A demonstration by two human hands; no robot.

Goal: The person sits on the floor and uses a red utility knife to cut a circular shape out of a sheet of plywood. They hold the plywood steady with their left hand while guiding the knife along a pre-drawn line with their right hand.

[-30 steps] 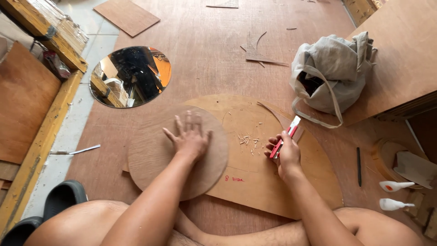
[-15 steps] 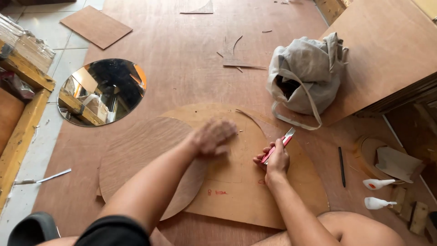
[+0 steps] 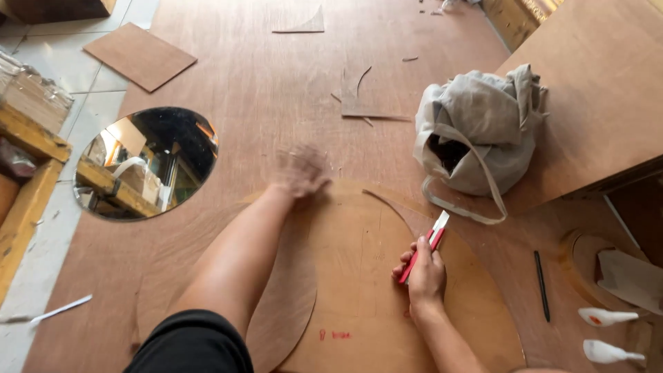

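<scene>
now: left hand swept to the far edge of the cut sheet

compared with a second ago, the left hand (image 3: 300,171) has left the round plywood disc (image 3: 283,304) and moved to 12 o'clock, reaching the top edge of the large cut sheet (image 3: 366,276). motion blur hides its fingers; spread cannot be told. the right hand (image 3: 423,273) holds its place, fingers closed around the red utility knife (image 3: 425,245), blade pointing to 1 o'clock. judgement: the disc is no longer pinned down. a grey cloth bag (image 3: 480,131) lies at 1 o'clock, a round mirror (image 3: 145,162) at 10 o'clock.
</scene>
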